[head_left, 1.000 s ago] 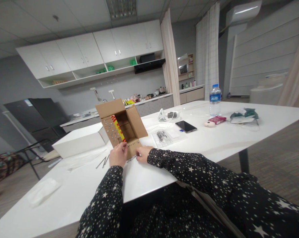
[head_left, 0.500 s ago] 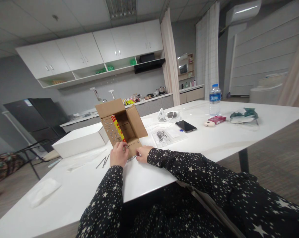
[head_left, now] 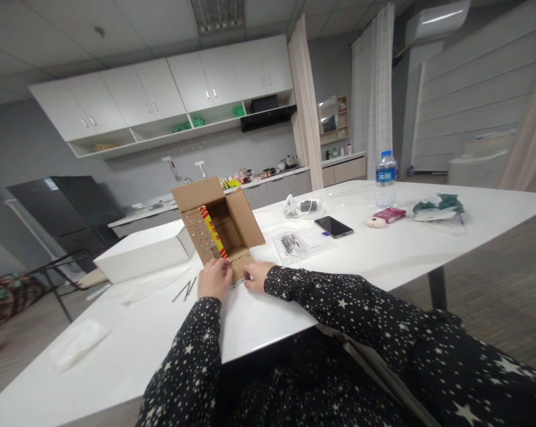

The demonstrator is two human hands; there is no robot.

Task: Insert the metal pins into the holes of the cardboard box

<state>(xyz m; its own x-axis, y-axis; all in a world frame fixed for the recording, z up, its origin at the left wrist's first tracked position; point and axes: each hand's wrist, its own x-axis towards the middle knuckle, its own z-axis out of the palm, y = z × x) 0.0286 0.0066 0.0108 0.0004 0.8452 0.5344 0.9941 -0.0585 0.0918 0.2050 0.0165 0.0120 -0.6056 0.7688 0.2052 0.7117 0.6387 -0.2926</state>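
Left hand [head_left: 213, 279] first: its fingers bend over the left part of the lower flap [head_left: 236, 273] of an open cardboard box [head_left: 233, 228], thumb near forefinger; from my remote seat I cannot tell whether they pinch anything. Opposite, the right hand [head_left: 257, 277] rests with fingers curled inward; I cannot tell whether it grips the slim metal piece [head_left: 238, 283] at its fingertips. That piece lies between the hands by the flap's near edge, its long axis slanting from lower left to upper right, its upper end closer to the right hand. Just beyond both hands stands the box, its mouth facing me. Loose metal rods [head_left: 189, 289] lie left of the left hand, and a white carton [head_left: 143, 252] limits space farther that way. Toward me, I see room on the white tabletop [head_left: 254, 329] before its edge; rightward, there is some before a clear plastic bag [head_left: 290, 246].
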